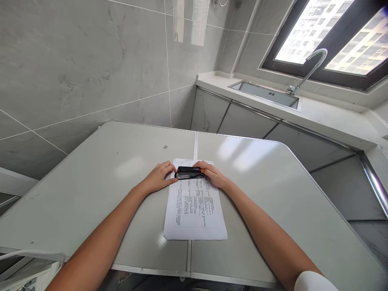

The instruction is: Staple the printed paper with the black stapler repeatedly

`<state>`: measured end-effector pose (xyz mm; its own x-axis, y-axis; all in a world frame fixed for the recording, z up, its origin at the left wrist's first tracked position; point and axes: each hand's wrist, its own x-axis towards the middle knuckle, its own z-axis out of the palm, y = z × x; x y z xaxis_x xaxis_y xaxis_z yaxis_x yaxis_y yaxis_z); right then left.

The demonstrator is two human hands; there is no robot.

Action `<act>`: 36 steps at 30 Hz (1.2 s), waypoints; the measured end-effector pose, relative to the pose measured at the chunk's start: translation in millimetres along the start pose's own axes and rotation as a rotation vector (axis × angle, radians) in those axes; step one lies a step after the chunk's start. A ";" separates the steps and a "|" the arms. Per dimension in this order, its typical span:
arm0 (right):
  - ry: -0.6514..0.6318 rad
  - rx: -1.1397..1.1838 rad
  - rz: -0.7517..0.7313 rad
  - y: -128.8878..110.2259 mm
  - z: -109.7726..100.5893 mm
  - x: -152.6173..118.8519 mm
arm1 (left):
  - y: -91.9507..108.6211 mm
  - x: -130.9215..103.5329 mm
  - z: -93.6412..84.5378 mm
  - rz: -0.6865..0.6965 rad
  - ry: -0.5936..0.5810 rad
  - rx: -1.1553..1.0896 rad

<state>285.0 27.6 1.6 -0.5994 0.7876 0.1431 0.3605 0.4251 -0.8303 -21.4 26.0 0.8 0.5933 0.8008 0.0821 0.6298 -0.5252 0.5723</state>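
A black stapler (189, 170) with orange parts lies sideways across the upper part of a printed paper stack (196, 218) on the table. My left hand (157, 177) is at the stapler's left end, its thumb and fingertips pinching there beside the paper's left edge. Around the right end, near the orange part, my right hand (210, 171) is closed on the stapler, fingers over its top. The stapler's far right tip is hidden by that hand.
The pale folding table (145, 226) has a seam down its middle. A few loose staples (165, 147) lie beyond my left hand. Behind are a tiled wall and, at the right, a counter with a sink (266, 93) and a faucet (309, 72).
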 end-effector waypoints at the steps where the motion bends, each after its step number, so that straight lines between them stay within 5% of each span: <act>1: -0.009 0.004 -0.006 0.3 -0.5 0.5 | 0.3 0.2 -0.1 -0.001 -0.001 -0.002; 6: -0.029 -0.004 -0.021 -2.4 -2.1 1.4 | 1.3 0.5 -0.8 0.002 0.002 -0.015; 13: 0.120 -0.154 0.006 -9.2 18.2 2.1 | -1.5 -0.8 -0.1 -0.011 0.012 -0.114; 16: 0.204 -0.164 0.016 -11.3 25.5 2.9 | 3.6 0.8 -1.0 -0.037 0.290 -0.418; 18: 0.285 -0.178 -0.041 -16.4 28.6 3.5 | 10.0 3.9 -1.7 -0.090 0.563 -0.784; 20: 0.386 -0.250 -0.162 -24.6 32.5 4.2 | 17.0 7.3 -2.1 -0.177 0.663 -1.216; 25: 0.416 -0.677 -0.579 -44.1 50.9 2.7 | 28.7 8.0 -2.9 -0.371 0.391 -1.874; 30: 0.377 -1.001 -0.660 -49.8 67.0 -1.9 | 30.1 6.5 -2.4 -0.375 0.414 -1.965; 36: 0.387 -1.079 -0.693 -50.5 66.6 -4.2 | 23.9 9.8 0.0 -0.415 0.444 -1.981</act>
<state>221.7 -26.9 7.1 -0.7122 0.2660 0.6497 0.5539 0.7815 0.2872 -0.5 21.3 15.3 0.2640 0.9229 -0.2803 -0.7877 0.3740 0.4896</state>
